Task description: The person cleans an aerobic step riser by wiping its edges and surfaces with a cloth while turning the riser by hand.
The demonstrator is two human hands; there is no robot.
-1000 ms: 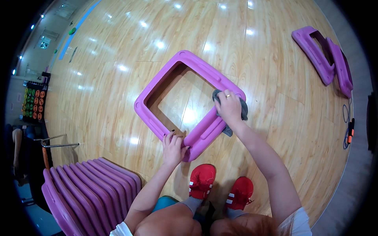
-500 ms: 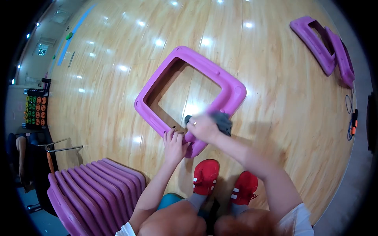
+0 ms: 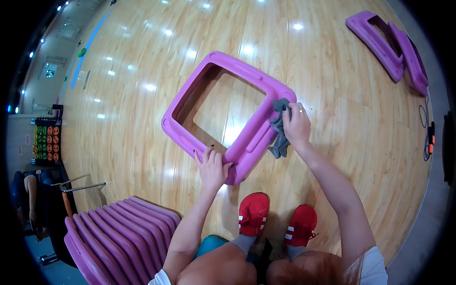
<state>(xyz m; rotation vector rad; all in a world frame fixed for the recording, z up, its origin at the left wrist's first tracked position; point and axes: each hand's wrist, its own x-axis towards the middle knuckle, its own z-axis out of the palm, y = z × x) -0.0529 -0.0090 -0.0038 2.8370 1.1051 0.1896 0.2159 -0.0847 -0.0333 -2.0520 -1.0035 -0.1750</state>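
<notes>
A purple plastic frame [image 3: 189,144] with a large square opening lies on the wooden floor in front of my feet. My left hand [image 3: 212,167] grips its near corner, fingers over the inner edge and thumb towards the near tip. In my right hand [image 3: 297,124] is a grey cloth [image 3: 280,124], pressed against the frame's right side near the right corner. Part of the cloth hangs down beside the frame's outer edge. The underside of the frame is hidden.
Several similar purple frames [image 3: 124,232] stand in a row at lower left. Two more purple pieces [image 3: 377,46] lie at upper right, near a cord with an orange-and-black handle [image 3: 431,137]. A rack of coloured weights [image 3: 46,141] and a metal-legged chair [image 3: 83,186] are at left. Red shoes [image 3: 254,213] are below.
My right hand has moved with the grey cloth from the near corner along the frame's side to the right corner. My left hand stays at the near corner.
</notes>
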